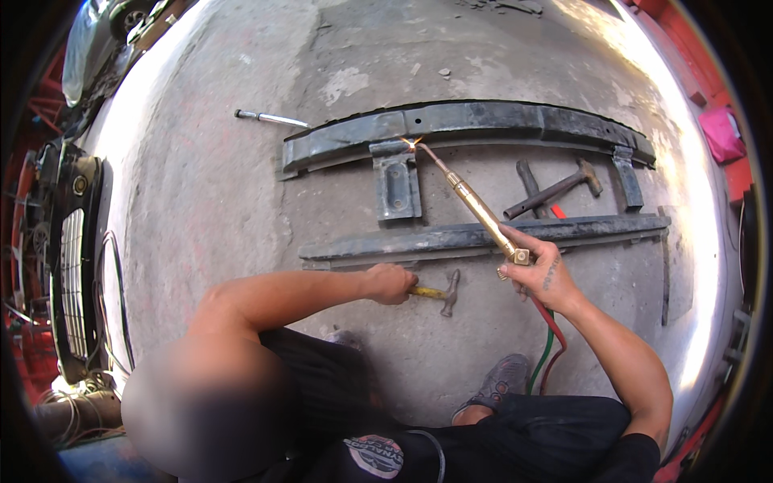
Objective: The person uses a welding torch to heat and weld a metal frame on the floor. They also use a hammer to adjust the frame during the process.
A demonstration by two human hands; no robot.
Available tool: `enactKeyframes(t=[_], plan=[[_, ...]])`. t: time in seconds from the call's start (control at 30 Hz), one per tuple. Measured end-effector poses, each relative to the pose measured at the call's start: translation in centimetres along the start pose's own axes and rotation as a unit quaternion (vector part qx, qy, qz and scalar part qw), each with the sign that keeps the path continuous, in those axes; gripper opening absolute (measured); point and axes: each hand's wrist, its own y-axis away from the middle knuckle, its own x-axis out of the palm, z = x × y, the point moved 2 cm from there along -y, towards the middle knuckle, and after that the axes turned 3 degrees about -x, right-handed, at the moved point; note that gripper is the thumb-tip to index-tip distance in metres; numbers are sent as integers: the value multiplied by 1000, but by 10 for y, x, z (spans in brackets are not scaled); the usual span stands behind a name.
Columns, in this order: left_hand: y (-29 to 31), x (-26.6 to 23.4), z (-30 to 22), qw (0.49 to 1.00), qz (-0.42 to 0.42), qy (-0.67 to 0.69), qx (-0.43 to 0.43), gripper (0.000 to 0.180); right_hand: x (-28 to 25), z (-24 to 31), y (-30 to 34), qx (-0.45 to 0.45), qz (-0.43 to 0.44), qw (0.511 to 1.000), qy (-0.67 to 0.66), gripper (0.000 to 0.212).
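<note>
Right hand (541,272) fingers grip brass torch (479,211); left hand (390,283) holds hammer (439,293).

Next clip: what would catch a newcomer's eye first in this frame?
The bright flame at the tip of the brass torch, held in the right hand against the long dark metal beam lying across the concrete floor. Next, the left hand shut around a small hammer just below a second bar, with another hammer lying between the two.
</note>
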Motion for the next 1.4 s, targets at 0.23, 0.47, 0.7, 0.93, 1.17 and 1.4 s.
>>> enactKeyframes(t=[0.23, 0.47, 0.7, 0.93, 1.17, 1.4], plan=[[1, -6, -5, 1000, 15, 2, -11, 28, -1, 1, 5, -4, -7, 1000, -10, 72], [0, -3, -3, 1000, 11, -10, -9, 28, -3, 1, 5, -10, -5, 1000, -2, 72], [1, -2, 0, 1000, 11, 0, -9, 28, 1, 1, 1, -13, 14, 1000, 17, 74], [-2, -1, 1, 1000, 13, -12, -17, 27, 1, 2, 3, -13, 24, 999, 21, 74], [-11, 10, 7, 1000, 19, -15, 7, 29, -5, 2, 3, -15, 29, 999, 37, 68], [-11, 8, 6, 999, 30, -32, 1, 29, -3, -6, 3, -24, 0, 998, 65, 62]])
